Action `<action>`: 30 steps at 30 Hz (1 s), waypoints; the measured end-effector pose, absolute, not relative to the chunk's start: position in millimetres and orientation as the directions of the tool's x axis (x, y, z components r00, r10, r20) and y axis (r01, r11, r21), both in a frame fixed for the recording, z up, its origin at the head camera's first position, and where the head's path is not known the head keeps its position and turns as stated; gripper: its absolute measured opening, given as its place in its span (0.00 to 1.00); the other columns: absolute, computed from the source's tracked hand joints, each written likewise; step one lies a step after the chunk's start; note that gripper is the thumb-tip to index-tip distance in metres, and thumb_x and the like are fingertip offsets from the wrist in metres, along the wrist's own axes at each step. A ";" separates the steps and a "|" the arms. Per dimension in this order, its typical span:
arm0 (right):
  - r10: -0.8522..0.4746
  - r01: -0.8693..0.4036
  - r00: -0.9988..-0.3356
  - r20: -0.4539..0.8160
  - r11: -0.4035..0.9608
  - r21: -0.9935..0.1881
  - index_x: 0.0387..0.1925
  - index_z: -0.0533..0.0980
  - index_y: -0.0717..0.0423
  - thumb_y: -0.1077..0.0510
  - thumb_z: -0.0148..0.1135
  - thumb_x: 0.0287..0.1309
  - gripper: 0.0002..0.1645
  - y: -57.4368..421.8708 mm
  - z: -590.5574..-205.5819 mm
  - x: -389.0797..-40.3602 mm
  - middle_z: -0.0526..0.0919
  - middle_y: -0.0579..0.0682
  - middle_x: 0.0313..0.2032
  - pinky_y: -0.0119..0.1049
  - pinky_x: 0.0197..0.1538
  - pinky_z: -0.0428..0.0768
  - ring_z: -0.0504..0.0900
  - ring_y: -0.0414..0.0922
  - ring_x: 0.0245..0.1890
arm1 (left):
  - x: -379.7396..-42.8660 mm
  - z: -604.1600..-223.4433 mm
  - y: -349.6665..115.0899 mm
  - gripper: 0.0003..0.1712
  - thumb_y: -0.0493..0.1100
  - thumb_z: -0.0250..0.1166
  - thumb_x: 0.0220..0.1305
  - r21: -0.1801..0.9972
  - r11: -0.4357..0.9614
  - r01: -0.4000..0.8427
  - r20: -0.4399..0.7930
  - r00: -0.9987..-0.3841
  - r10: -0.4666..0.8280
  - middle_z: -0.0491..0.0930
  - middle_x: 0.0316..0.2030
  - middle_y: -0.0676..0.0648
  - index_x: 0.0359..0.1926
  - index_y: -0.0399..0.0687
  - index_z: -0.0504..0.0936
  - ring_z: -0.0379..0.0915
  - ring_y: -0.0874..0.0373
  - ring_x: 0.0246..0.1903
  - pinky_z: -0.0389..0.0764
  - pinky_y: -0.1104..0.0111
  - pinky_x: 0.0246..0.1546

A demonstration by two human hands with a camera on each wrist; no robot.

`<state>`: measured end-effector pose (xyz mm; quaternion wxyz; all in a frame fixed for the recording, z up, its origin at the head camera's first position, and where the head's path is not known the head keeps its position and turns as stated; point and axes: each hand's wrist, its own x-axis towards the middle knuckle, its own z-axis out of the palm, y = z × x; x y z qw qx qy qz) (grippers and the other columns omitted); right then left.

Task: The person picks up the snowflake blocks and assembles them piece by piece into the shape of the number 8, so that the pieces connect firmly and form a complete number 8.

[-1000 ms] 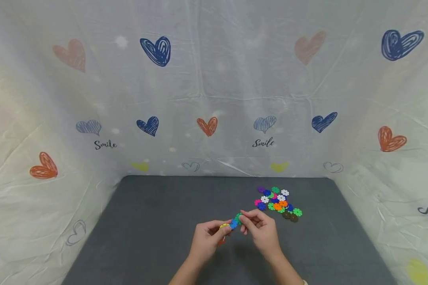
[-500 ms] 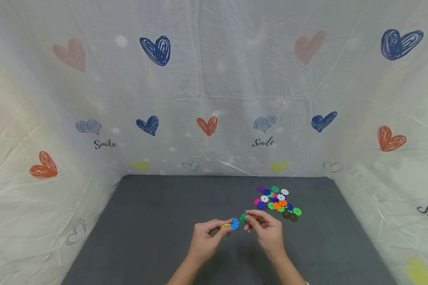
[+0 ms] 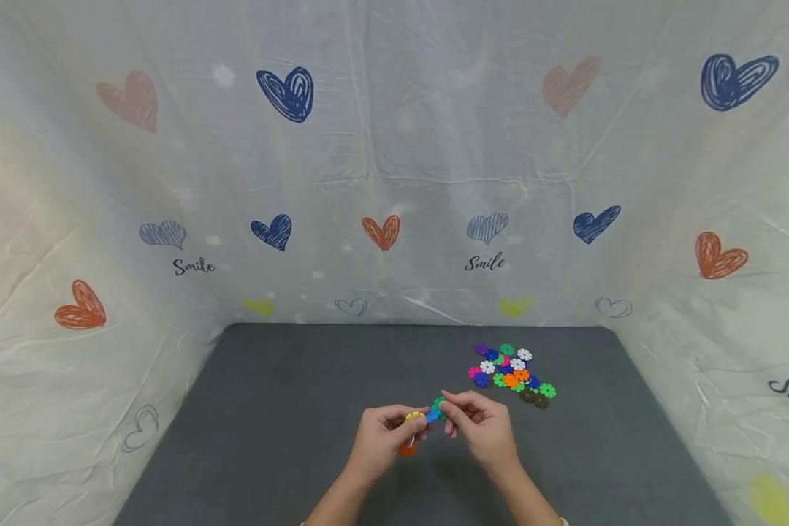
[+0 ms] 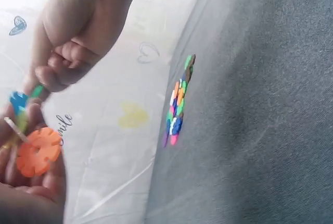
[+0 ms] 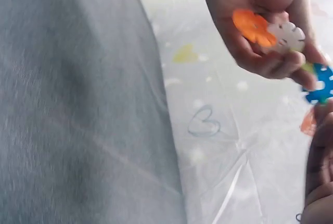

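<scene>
My left hand [image 3: 376, 444] holds a short chain of notched plastic snowflake discs, pinching near the yellow disc [image 3: 415, 416]. A blue disc [image 3: 432, 415] sticks out of that grip toward the other hand. Below the left fingers hang a white disc [image 5: 289, 37] and an orange disc [image 5: 254, 27], joined to each other in the right wrist view. My right hand [image 3: 489, 435] pinches a green disc [image 3: 439, 402] between thumb and fingers, its edge right at the blue disc's edge. Fingers hide part of the green disc. Both hands are held over the grey table.
A loose pile of snowflake discs [image 3: 511, 379] in several colours lies on the grey table [image 3: 289, 409], right and beyond the hands. Brown discs [image 3: 535, 399] sit at its near edge. A pale curtain [image 3: 421, 146] printed with hearts encloses the back and sides.
Half a second ago the green disc was apart from the blue one; my right hand has since moved left, bringing their edges together again. The orange disc has come back into sight below my left hand.
</scene>
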<state>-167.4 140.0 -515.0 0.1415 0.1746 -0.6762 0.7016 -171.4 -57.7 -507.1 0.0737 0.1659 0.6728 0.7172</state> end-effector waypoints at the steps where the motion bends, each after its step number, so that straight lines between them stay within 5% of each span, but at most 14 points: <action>1: -0.048 -0.408 -0.912 0.408 -0.010 -0.913 0.46 0.84 0.67 0.67 0.63 0.65 0.10 140.8 -515.5 -168.0 0.84 0.64 0.26 0.36 0.24 0.83 0.80 0.44 0.19 | -171.8 -508.8 -57.4 0.13 0.40 0.67 0.68 0.994 -0.088 0.070 0.095 -0.939 0.331 0.86 0.34 0.30 0.43 0.31 0.87 0.83 0.63 0.26 0.82 0.73 0.27; 5: -0.094 -0.264 -0.963 0.254 0.114 -0.958 0.50 0.84 0.59 0.59 0.63 0.68 0.13 144.5 -521.5 -169.8 0.83 0.57 0.24 0.36 0.26 0.82 0.79 0.42 0.20 | -172.7 -517.3 -54.8 0.19 0.45 0.68 0.68 0.978 -0.122 -0.168 -0.120 -0.937 0.328 0.88 0.37 0.36 0.49 0.32 0.84 0.85 0.59 0.30 0.86 0.68 0.35; 9: -0.056 -0.102 -0.994 0.097 0.100 -0.990 0.51 0.84 0.59 0.60 0.65 0.67 0.14 146.3 -526.9 -169.2 0.82 0.58 0.27 0.34 0.28 0.81 0.77 0.41 0.22 | -171.4 -521.7 -52.0 0.23 0.48 0.67 0.69 0.949 -0.127 -0.288 -0.232 -0.912 0.339 0.89 0.38 0.39 0.54 0.33 0.82 0.86 0.58 0.32 0.86 0.66 0.40; 17: 0.095 0.017 -0.995 -0.016 0.016 -1.000 0.46 0.84 0.61 0.60 0.69 0.63 0.12 141.2 -521.8 -166.9 0.84 0.57 0.30 0.33 0.28 0.80 0.79 0.44 0.25 | -171.7 -520.4 -49.9 0.21 0.49 0.64 0.71 0.955 -0.101 -0.278 -0.231 -0.913 0.336 0.88 0.42 0.36 0.51 0.34 0.85 0.86 0.58 0.33 0.86 0.65 0.39; 25: 0.060 0.108 -0.992 -0.109 -0.022 -0.994 0.41 0.83 0.67 0.61 0.71 0.60 0.12 136.3 -516.2 -163.9 0.84 0.57 0.26 0.31 0.28 0.80 0.78 0.42 0.22 | -176.9 -520.1 -40.8 0.19 0.51 0.67 0.68 0.980 0.036 -0.198 -0.200 -0.950 0.239 0.86 0.35 0.48 0.45 0.39 0.89 0.78 0.58 0.31 0.80 0.66 0.34; 30: 0.059 0.008 -0.998 0.001 0.153 -0.988 0.43 0.83 0.62 0.57 0.70 0.63 0.12 146.6 -527.2 -176.6 0.86 0.58 0.30 0.32 0.26 0.81 0.82 0.46 0.23 | -179.6 -522.3 -42.9 0.17 0.49 0.68 0.67 0.979 0.023 -0.204 -0.205 -0.965 0.165 0.87 0.33 0.41 0.42 0.37 0.89 0.84 0.56 0.27 0.83 0.68 0.29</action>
